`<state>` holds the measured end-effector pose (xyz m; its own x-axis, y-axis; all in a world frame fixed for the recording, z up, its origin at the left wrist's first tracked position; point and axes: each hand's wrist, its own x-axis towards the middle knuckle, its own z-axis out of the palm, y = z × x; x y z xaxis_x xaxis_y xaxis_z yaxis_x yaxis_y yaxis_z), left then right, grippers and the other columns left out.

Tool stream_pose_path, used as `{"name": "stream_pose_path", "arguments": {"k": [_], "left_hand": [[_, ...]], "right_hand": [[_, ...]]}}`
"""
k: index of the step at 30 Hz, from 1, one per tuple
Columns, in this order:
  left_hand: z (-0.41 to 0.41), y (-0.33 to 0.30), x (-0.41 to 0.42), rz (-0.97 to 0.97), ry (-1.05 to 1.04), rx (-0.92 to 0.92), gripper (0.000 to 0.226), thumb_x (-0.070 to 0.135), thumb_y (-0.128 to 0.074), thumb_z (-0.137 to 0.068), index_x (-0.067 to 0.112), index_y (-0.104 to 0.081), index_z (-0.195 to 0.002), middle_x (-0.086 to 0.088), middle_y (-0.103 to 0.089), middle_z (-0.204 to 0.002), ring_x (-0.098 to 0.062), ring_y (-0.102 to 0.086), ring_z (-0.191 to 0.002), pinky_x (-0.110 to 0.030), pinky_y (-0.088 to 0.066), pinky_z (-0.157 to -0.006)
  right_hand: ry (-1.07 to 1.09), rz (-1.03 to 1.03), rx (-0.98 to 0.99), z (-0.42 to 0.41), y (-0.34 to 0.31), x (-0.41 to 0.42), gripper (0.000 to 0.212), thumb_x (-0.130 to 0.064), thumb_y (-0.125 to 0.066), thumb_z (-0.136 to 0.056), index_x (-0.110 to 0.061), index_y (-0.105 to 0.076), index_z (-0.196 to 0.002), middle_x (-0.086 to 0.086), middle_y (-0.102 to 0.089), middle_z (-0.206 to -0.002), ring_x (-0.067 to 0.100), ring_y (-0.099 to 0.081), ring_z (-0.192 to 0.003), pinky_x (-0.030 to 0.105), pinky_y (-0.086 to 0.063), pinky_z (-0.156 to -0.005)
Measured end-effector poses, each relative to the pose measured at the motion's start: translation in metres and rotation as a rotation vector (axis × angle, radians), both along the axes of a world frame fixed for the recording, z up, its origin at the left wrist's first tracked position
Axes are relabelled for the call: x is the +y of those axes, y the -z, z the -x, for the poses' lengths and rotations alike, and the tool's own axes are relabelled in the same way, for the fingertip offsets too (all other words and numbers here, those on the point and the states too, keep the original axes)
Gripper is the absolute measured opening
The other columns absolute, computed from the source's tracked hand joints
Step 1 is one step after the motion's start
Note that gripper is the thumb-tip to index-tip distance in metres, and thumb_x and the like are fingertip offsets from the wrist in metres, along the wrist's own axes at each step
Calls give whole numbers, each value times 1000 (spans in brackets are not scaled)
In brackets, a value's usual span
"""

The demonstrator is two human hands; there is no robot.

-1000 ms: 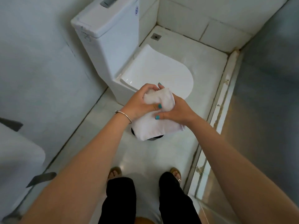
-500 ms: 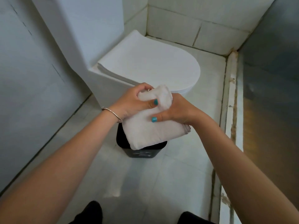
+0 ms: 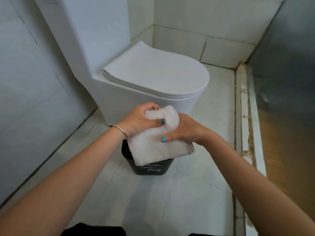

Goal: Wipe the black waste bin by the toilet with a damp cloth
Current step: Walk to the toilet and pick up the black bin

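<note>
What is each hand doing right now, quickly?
Left hand: closed on the upper end of the white cloth.
Right hand: closed on the same white cloth, thumb on top.

I can't read any text here. The black waste bin (image 3: 150, 168) carries pale markings on its front, but they are too blurred for me to make out.
</note>
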<state>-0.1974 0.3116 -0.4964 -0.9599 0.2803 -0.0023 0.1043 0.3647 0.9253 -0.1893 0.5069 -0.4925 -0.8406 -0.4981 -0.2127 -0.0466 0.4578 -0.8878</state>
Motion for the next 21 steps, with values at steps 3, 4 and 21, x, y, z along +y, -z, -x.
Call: {"name": "stream_pose_path", "arguments": {"k": [3,4,21], "left_hand": [[-14,-5,2,-11,-13,-13,50,59,-72,-46,34,-60,-88,28,-64,-77,6,-56,-72,-15,-48,-73],[-19,-5,2,-26,-24,-9,50,59,-72,-46,33,-60,-87,24,-64,-78,2,-55,-73,-19,-48,-73],[-90,-69,4,-122,-126,-8,54,55,-70,-74,23,-56,-115,11,-57,-111,-7,-57,-99,-20,-47,-82]], "right_hand": [[8,-104,54,-18,-7,0,82,-18,-91,-64,-34,-49,-133,-20,-55,-130,-6,-54,-114,15,-46,-88],[25,-115,84,-25,-9,-1,94,-20,-91,-63,-33,-40,-141,-22,-47,-139,-3,-51,-120,20,-45,-95],[209,-344,555,-118,-65,-22,120,-61,-87,-47,-56,-18,-145,-8,3,-155,22,-45,-129,44,-47,-101]]}}
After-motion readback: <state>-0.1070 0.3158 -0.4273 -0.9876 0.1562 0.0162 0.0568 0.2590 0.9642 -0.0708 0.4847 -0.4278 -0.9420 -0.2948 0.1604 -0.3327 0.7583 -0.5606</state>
